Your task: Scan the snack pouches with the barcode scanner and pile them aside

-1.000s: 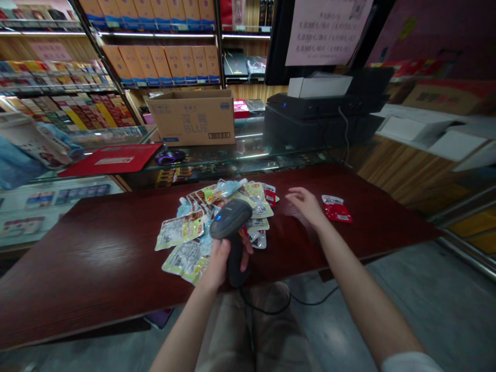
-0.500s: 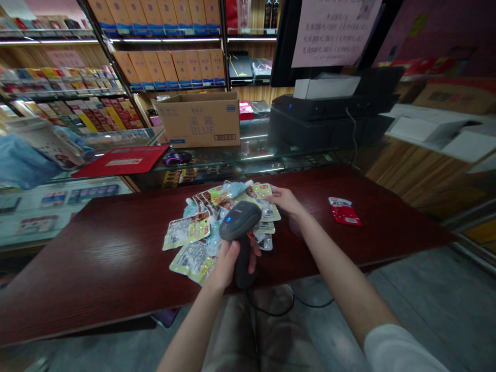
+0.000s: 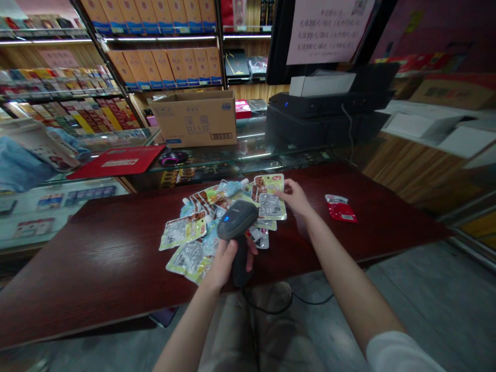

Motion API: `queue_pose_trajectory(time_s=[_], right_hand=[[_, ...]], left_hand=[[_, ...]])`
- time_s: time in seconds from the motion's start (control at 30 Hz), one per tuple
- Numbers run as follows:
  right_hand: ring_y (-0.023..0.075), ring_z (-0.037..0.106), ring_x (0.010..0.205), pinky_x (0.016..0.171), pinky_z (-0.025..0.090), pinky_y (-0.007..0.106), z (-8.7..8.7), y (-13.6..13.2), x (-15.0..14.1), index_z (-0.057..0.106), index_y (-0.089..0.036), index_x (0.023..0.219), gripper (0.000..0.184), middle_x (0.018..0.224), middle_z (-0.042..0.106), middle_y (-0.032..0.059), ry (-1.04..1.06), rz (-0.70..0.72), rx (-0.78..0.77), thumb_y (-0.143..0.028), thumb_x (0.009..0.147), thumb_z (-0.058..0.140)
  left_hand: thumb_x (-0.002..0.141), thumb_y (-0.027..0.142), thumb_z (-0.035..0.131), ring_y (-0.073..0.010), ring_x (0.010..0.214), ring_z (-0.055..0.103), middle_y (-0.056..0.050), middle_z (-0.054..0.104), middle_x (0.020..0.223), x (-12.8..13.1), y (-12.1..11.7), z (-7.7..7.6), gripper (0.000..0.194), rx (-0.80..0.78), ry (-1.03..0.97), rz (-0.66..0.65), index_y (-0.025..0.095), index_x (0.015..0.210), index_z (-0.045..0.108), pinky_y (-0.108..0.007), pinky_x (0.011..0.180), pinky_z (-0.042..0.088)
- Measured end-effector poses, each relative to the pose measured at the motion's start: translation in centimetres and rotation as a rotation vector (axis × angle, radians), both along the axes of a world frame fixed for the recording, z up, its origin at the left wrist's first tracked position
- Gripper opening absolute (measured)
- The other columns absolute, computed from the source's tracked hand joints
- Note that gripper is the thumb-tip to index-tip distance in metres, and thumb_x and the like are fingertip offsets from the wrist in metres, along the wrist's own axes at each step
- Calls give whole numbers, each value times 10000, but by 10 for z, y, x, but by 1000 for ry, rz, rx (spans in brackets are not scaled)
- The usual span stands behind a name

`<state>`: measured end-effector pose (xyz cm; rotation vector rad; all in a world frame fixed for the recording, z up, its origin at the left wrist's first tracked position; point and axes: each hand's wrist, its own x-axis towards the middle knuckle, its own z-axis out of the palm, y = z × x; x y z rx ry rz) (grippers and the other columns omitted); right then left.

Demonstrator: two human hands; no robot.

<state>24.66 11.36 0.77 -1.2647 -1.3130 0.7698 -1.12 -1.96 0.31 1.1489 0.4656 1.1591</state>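
Observation:
My left hand is wrapped round the handle of a black barcode scanner, whose blue light shows on its head. At the pile's right side, my right hand pinches the edge of a green-and-brown snack packet between thumb and fingers. Under and around the scanner lies a loose pile of snack packets, mostly green-edged with silver backs. Pale blue pouches with white caps are mixed in. Apart from the pile, a red packet rests on the right of the dark red table.
Behind the table is a glass counter with an open cardboard box, a red folder and a purple-black mouse. A black printer-like machine stands at the back right. The scanner's cable hangs below the table edge.
My right hand has moved slightly right, drawing the pinched snack packet up and out at the pile's right edge. The scanner stays in my left hand, nearly unmoved.

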Motion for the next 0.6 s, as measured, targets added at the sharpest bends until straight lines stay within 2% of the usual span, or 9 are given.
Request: queue_pose_trajectory(time_s=[0.17, 0.33, 0.43, 0.6], right_hand=[[240, 704, 926, 819, 595, 406, 5, -9, 16, 570, -261, 967, 454, 989, 742, 24, 191, 19, 51, -444, 635, 821], [253, 700, 1053, 914, 578, 427, 2, -23, 41, 530, -267, 1067, 528, 1128, 721, 60, 220, -167, 186, -511, 675, 786], [266, 678, 1124, 914, 574, 423, -5, -28, 52, 510, -265, 1140, 594, 1226, 685, 98, 192, -267, 195, -576, 692, 745], [268, 686, 1094, 883, 582, 418, -11, -31, 54, 500, -267, 1078, 556, 1166, 698, 90, 203, -290, 187, -584, 689, 739]], left_hand=[[864, 699, 592, -88, 449, 561, -47, 687, 798, 1, 0, 2, 583, -11, -5, -25, 157, 1072, 542, -203, 416, 394], [870, 696, 586, -91, 444, 561, -59, 691, 800, -1, 0, 1, 581, -2, 17, -77, 154, 1072, 542, -199, 406, 384], [869, 688, 598, -90, 455, 564, -64, 691, 815, -2, -1, 2, 579, -5, 43, -140, 157, 1094, 539, -195, 415, 380], [856, 687, 615, -94, 480, 562, -71, 681, 801, -1, -4, 7, 580, -11, 158, -182, 143, 1050, 567, -206, 445, 388]])
